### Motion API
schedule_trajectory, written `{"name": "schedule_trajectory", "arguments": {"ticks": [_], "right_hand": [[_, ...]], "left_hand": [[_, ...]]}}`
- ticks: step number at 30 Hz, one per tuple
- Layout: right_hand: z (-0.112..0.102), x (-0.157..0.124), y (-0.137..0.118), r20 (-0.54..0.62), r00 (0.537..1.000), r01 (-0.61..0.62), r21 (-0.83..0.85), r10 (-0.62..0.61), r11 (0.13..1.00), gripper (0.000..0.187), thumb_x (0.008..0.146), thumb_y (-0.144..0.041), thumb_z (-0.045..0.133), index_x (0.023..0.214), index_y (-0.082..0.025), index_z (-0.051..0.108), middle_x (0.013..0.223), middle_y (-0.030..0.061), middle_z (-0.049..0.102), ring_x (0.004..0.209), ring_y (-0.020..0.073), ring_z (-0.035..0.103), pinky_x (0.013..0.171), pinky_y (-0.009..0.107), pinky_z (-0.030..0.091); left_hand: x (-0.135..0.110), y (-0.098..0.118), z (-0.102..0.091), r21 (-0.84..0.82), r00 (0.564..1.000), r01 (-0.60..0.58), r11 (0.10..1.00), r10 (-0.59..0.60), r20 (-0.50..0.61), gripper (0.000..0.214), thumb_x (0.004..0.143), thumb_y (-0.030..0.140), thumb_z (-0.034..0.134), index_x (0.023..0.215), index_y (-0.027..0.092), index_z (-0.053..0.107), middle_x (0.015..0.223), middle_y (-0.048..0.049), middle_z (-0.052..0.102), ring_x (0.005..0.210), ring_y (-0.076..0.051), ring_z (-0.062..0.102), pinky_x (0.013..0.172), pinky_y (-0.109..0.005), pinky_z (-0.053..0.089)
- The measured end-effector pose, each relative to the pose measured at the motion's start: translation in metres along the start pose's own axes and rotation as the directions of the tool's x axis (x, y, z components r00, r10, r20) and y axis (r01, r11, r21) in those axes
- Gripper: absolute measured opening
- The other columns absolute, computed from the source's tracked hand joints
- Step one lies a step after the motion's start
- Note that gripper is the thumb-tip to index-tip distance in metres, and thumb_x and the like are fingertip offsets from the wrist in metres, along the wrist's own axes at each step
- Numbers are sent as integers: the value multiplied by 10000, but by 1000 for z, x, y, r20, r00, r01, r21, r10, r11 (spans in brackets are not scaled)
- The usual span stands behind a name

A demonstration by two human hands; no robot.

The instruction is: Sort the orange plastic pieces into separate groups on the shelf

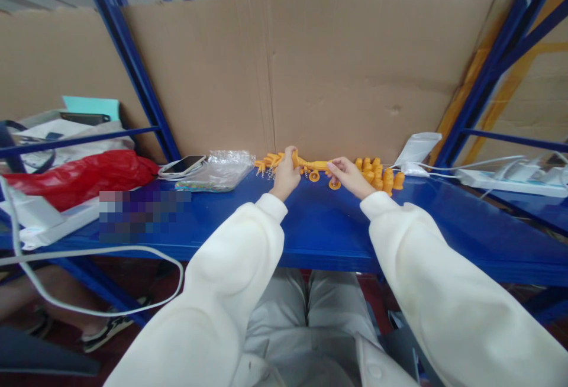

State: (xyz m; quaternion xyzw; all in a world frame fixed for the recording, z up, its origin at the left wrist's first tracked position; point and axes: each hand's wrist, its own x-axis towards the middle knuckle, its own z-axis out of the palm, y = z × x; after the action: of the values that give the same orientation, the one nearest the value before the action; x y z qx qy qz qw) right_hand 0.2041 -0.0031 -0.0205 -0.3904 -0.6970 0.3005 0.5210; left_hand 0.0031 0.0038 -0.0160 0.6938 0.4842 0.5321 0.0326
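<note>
Over the back of the blue tabletop, both hands are at a long orange plastic piece (pixel 317 165) that stretches between them. My left hand (pixel 287 175) is closed around its left end. At the right end, the fingers of my right hand (pixel 348 175) pinch it. Round orange pieces (pixel 314 176) lie just below it. Left of my left hand is a heap of orange parts with thin metal spirals (pixel 265 165). Beside my right hand several stubby orange pieces (pixel 377 173) stand in a cluster. My fingers hide part of the held piece.
Left of the heap lie a clear plastic bag (pixel 222 171) and a phone (pixel 186 165) with a white cable. A red bag (pixel 89 177) and power strip (pixel 66 221) are farther left. Cardboard (pixel 332 73) closes the back. A white packet (pixel 417 153) stands at right.
</note>
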Motion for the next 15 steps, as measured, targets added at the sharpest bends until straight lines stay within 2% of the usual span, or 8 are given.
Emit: {"name": "schedule_trajectory", "arguments": {"ticks": [4,9,15], "right_hand": [[0,1,2,6,1000,22,-1,-22,1000,503,799,-683,695,922,-251,469,746,-9,571,629,146,566,559,270,464],[0,4,6,1,992,125,-37,-125,991,493,808,-697,651,928,-265,446,794,-10,551,762,172,587,719,333,532],[-5,4,5,5,969,242,-213,-247,946,392,865,-585,642,1024,-258,495,861,22,567,817,203,589,823,398,551]], "left_hand": [[0,-1,0,-3,1000,-13,1000,13,-1,537,786,42,561,1290,210,484,1059,-99,719,1017,-285,699,939,-427,533],[1,-1,1,9,999,-36,999,36,12,508,793,53,550,1279,183,480,1133,-141,713,1100,-300,683,978,-433,514],[2,-3,3,-2,999,-43,999,43,4,502,782,60,563,1259,189,472,1130,-145,720,1102,-302,687,971,-433,523]]}}
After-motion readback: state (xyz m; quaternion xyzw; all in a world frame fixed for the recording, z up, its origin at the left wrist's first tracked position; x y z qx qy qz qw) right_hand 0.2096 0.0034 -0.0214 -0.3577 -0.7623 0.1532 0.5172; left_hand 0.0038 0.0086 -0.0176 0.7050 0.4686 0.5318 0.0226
